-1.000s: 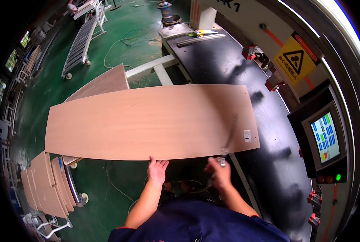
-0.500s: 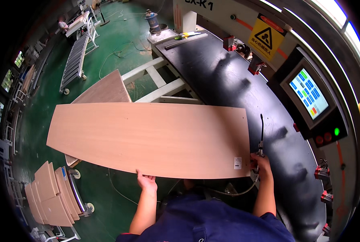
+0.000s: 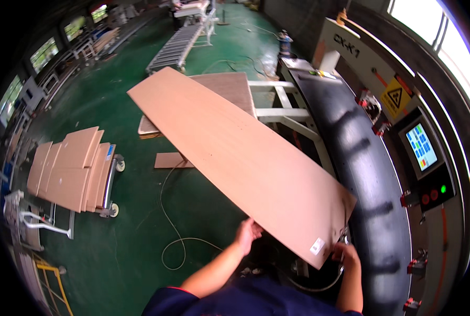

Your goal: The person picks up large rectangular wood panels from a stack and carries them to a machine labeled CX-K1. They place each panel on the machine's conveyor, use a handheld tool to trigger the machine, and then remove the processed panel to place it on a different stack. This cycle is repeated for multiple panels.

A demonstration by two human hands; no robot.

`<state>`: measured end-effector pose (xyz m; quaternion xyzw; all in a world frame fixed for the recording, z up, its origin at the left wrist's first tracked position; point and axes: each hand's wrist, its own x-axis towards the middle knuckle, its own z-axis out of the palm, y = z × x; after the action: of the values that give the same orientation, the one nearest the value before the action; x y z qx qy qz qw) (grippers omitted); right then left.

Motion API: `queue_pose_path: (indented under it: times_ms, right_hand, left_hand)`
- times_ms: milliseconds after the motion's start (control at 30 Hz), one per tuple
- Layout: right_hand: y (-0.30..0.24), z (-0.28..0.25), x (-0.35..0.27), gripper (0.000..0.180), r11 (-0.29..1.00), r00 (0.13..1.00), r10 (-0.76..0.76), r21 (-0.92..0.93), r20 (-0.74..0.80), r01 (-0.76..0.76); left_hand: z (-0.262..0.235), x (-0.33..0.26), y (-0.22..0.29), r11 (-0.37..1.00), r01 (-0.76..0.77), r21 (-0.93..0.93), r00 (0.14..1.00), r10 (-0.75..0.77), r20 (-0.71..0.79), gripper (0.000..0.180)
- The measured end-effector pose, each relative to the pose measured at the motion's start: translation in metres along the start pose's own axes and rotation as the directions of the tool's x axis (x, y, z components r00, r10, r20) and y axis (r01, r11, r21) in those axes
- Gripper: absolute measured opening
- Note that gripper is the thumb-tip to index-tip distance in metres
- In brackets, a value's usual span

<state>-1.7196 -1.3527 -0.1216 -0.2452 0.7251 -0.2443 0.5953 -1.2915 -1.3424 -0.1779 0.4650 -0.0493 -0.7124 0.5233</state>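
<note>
Wooden panel (image 3: 240,152), long, pale tan, gently curved

Roller conveyor (image 3: 176,50) on green floor (image 3: 121,231), bright windows (image 3: 419,11); yellow warning sign (image 3: 396,98), lit control screen (image 3: 421,147)

"Left hand (image 3: 247,236)?"
"Grip over or under the near edge of the long panel (image 3: 245,152) could not be told."
"Hose-fed tool (image 3: 343,235)?"
"Was partly hidden by the right hand (image 3: 347,254)."
"White label (image 3: 317,246), long panel's near corner?"
"Print was too small to read."
"Lower board (image 3: 229,87)?"
"Was partly covered."
"Distant person (image 3: 177,5)?"
"Was cut off by the top edge."
</note>
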Motion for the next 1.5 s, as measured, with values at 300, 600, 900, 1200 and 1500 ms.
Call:
queue_pose_path:
  times_ms: [300, 600, 900, 1200, 1500]
  right_hand:
    - [0.059, 0.073, -0.105, 0.03, 0.973, 0.82, 0.053, -0.215, 0.569, 0.087]
    - [0.036, 0.05, -0.121, 0.023, 0.898, 0.87, -0.387, -0.09, 0.306, 0.432]
    - [0.102, 0.2, -0.074, 0.04, 0.858, 0.764, -0.198, -0.268, 0.614, 0.437]
    - [0.109, 0.257, -0.128, 0.033, 0.809, 0.753, -0.17, -0.347, 0.636, 0.475]
    - [0.193, 0.345, -0.169, 0.021, 0.874, 0.558, -0.135, -0.167, 0.819, 0.457]
  left_hand:
    - [0.005, -0.126, -0.136, 0.967, -0.047, -0.252, 0.974, -0.012, -0.227, 0.047]
    - [-0.159, -0.221, -0.092, 0.949, -0.15, 0.276, 0.776, 0.286, -0.563, 0.082]
    - [-0.218, -0.284, -0.034, 0.76, 0.346, 0.55, 0.463, 0.372, -0.804, 0.101]
    - [-0.3, -0.368, -0.083, 0.864, -0.214, 0.455, 0.301, 0.502, -0.811, 0.05]
    - [-0.26, -0.347, -0.169, 0.7, -0.582, -0.414, 0.747, 0.258, -0.613, 0.078]
